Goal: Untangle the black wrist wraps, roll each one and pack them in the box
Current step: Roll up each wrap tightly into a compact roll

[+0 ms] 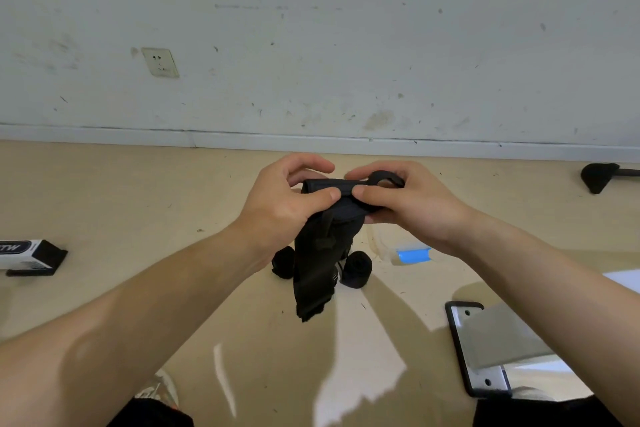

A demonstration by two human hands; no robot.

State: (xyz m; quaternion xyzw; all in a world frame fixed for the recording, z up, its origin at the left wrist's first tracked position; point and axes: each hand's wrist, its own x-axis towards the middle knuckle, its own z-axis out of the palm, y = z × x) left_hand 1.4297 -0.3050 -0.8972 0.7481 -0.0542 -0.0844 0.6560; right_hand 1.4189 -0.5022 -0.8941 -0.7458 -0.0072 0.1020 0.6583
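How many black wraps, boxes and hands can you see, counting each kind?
Rolled black wraps on the floor: 2
Black wrap held up: 1
Box: 1
Hands, left hand and right hand: 2
Total: 6

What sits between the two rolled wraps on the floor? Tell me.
In the head view, the black wrist wrap, held by the left hand and right hand, hangs across that gap.
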